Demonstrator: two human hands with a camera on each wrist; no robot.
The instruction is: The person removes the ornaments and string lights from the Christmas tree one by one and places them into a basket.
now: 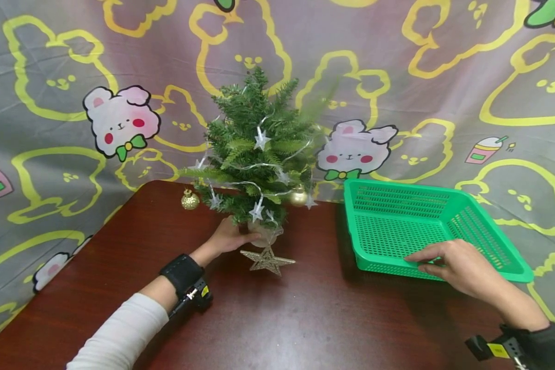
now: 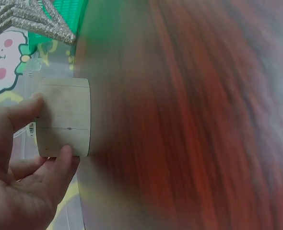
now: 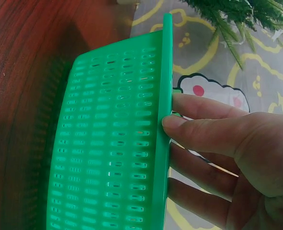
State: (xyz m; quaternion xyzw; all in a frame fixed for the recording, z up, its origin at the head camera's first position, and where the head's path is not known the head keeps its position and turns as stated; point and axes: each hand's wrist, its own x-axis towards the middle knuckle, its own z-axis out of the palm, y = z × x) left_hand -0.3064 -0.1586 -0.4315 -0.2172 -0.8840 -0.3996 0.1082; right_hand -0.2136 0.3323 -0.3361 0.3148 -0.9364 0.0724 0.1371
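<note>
1. The left hand, left of centre, grips the pale base of a small green tree, thumb on one side and fingers on the other
2. The tree is upright toward the far edge of the brown table, with clear star lights strung around it
3. A glittery gold ball hangs at its lower left, a smoother gold ball at its lower right
4. A gold star is just on the near side of the base; I cannot tell whether it hangs or rests
5. The right hand pinches the near rim of a green basket between thumb and fingers
6. The basket is right of the tree, apart from it
7. A cartoon-patterned cloth covers the far side
</note>
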